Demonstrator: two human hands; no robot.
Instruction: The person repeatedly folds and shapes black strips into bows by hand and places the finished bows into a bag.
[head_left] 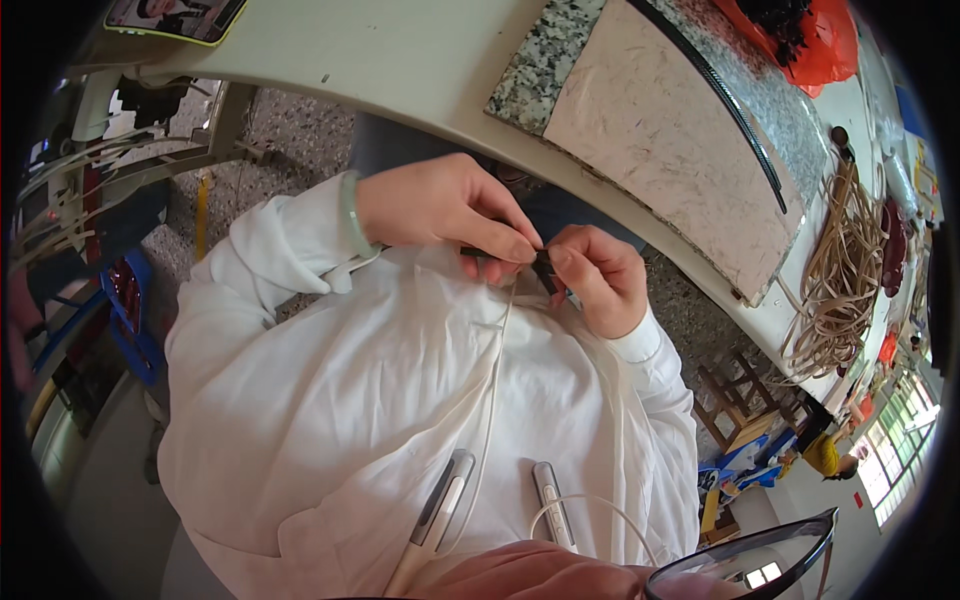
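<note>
Both hands meet in front of my white coat, just short of the bench edge. Between the thumb and fingers of my left hand (pixel 462 212), which wears a pale green bangle (pixel 353 214), a thin black strip (pixel 468 251) is pinched. My right hand (pixel 606 282) closes its thumb and forefinger on the same dark strip, fingertips almost touching those of the left. Part of the strip is hidden behind the fingers, and its exact kind cannot be made out. A thin white cord (pixel 497 350) hangs down the coat below the hands.
On the bench (pixel 400 60) lies a granite slab (pixel 540 65) bearing a pale board (pixel 655 130) and a long black toothed strip (pixel 735 90). A red plastic bag (pixel 825 55) with black pieces sits behind. Bundled beige cords (pixel 835 275) lie right; a phone (pixel 175 15) lies far left.
</note>
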